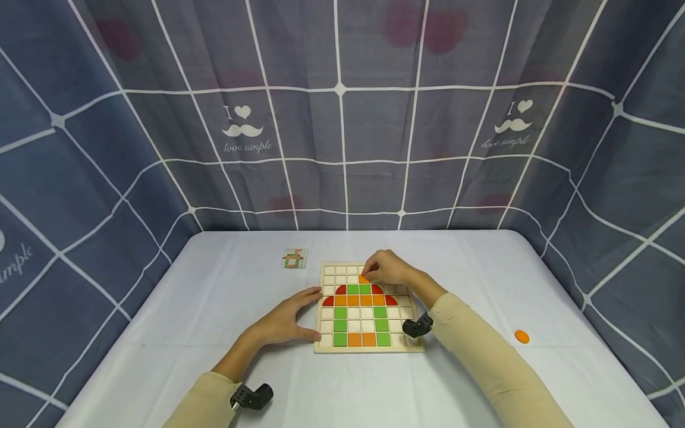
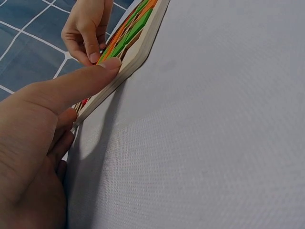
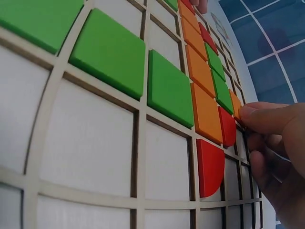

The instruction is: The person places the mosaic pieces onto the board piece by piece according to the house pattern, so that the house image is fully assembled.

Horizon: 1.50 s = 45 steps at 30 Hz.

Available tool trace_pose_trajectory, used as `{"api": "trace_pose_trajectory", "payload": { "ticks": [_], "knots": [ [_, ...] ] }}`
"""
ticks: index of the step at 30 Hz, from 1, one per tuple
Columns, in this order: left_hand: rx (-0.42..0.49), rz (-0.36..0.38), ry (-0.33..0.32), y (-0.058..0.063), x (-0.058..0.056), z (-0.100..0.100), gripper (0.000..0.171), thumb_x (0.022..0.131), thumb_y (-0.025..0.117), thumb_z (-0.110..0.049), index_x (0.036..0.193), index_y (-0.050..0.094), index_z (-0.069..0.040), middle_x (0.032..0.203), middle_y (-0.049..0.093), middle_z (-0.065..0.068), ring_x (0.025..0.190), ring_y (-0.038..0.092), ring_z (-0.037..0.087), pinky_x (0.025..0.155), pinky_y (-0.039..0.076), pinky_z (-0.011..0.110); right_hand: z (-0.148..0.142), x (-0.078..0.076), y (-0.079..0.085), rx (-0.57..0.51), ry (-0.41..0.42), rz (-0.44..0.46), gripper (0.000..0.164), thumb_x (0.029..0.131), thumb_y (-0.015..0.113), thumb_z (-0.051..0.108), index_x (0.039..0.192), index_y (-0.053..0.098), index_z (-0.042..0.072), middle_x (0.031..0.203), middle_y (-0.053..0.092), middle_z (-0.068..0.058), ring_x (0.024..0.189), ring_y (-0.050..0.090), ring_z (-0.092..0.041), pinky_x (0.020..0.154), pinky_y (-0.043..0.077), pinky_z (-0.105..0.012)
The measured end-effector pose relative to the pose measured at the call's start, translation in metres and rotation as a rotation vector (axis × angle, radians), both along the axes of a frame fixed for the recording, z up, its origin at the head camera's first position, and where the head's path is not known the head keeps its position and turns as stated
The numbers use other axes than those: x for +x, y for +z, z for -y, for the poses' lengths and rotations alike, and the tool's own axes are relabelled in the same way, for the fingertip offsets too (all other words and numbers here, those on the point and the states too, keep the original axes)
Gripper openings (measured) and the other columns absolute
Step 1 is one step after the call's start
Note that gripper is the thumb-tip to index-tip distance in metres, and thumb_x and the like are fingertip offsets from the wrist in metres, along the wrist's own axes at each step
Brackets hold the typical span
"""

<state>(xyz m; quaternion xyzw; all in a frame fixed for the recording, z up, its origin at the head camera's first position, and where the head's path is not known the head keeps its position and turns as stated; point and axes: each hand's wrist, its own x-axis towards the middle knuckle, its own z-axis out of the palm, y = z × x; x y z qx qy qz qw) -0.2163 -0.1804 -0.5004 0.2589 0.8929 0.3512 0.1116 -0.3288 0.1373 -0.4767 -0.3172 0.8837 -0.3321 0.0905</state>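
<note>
A wooden grid board [image 1: 369, 350] lies on the white table with coloured tiles in its cells. My right hand [image 1: 389, 267] pinches an orange square tile [image 3: 235, 106] between thumb and fingers at a cell in the upper part of the board. Below it sit green tiles [image 1: 340, 325], a row of orange tiles [image 1: 353, 300] and red quarter-round tiles [image 1: 328, 301]. My left hand [image 1: 286, 318] rests along the board's left edge, fingers extended and spread, the thumb tip [image 2: 112, 63] touching the rim.
A small picture card [image 1: 294, 258] with a coloured grid pattern lies behind the board to the left. An orange round piece [image 1: 521, 337] is on the tablecloth at the right. Grey-blue checked curtains [image 1: 374, 125] surround the back and sides of the table.
</note>
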Motion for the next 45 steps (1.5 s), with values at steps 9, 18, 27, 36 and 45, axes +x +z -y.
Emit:
{"api": "trace_pose_trajectory", "payload": {
  "ticks": [9,18,27,36,45],
  "knots": [
    [-0.007,0.001,0.0,0.001,-0.003,-0.001,0.097,0.078,0.091,-0.041,0.158,0.044,-0.01,0.166,0.032,0.001,0.154,0.024,0.031,0.121,0.024,0.056,0.002,0.005,-0.001,0.017,-0.034,-0.056,0.006,0.096,0.076,0.011,0.099,0.079,0.008,0.085,0.072,0.007,0.077,0.063,-0.01,0.072,0.056,-0.027],
    [0.002,0.006,0.001,-0.003,-0.004,-0.001,0.097,0.078,0.091,-0.043,0.157,0.045,-0.01,0.166,0.032,0.002,0.153,0.024,0.032,0.12,0.025,0.057,-0.016,0.011,0.007,0.076,0.019,-0.129,0.009,0.093,0.076,0.003,0.102,0.077,0.005,0.087,0.07,0.003,0.079,0.06,-0.012,0.074,0.054,-0.029],
    [-0.001,0.008,0.004,-0.001,-0.002,0.0,0.098,0.078,0.091,-0.044,0.158,0.045,-0.01,0.166,0.032,0.002,0.153,0.024,0.032,0.12,0.024,0.058,-0.06,0.017,0.02,0.092,-0.029,-0.176,0.015,0.093,0.077,0.006,0.107,0.077,0.002,0.095,0.073,0.0,0.087,0.066,-0.015,0.077,0.057,-0.035],
    [-0.009,0.003,0.006,-0.001,0.0,-0.001,0.097,0.078,0.09,-0.043,0.158,0.045,-0.01,0.166,0.033,0.001,0.153,0.025,0.031,0.12,0.025,0.056,-0.106,0.036,0.031,0.098,-0.064,-0.21,0.016,0.09,0.077,0.002,0.107,0.077,0.0,0.093,0.073,0.0,0.086,0.066,-0.016,0.078,0.058,-0.038],
    [-0.006,0.01,0.014,0.001,0.0,-0.001,0.098,0.078,0.091,-0.041,0.158,0.044,-0.01,0.166,0.032,0.002,0.153,0.024,0.032,0.12,0.024,0.058,-0.15,0.059,0.035,0.1,-0.02,-0.075,0.016,0.093,0.075,0.005,0.109,0.076,0.002,0.098,0.074,-0.005,0.087,0.066,-0.013,0.08,0.058,-0.038]
  ]
}}
